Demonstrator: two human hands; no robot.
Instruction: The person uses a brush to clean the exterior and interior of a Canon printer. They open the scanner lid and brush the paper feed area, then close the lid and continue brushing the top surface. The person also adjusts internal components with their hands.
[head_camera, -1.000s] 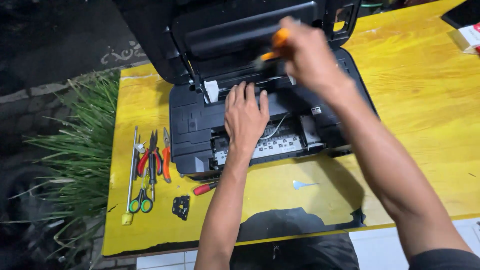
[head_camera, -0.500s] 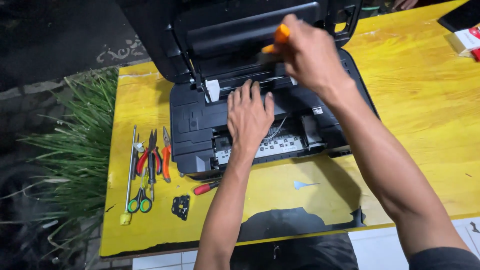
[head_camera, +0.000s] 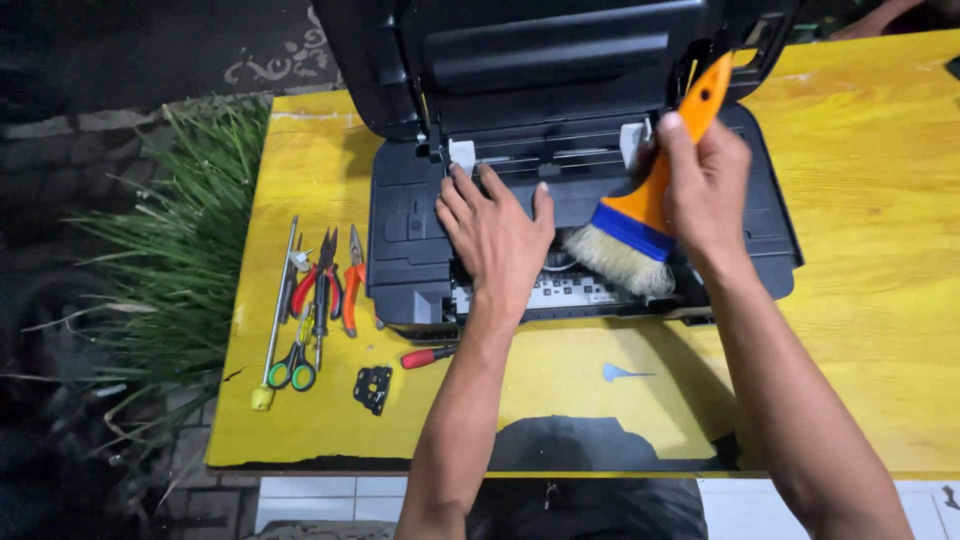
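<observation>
Hands: two; brush, printer: one each.

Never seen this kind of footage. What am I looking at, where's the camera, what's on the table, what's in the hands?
There is one view only, from a camera worn on the person's head, looking down at their own two bare hands; there is no robot. They stand at a yellow wooden table. On it sits a black desktop printer with its lid raised, so its insides show.

The left hand lies flat, palm down, on the open printer. The right hand grips an orange-handled paintbrush with pale bristles, its bristles down at the printer's interior.

To the left of the printer lies a row of tools: a long thin metal rod, red-handled pliers, orange-handled pliers and green-handled scissors. Nearer the front edge are a small red-handled screwdriver and a small black bracket. Green grass-like leaves grow beside the table.
</observation>
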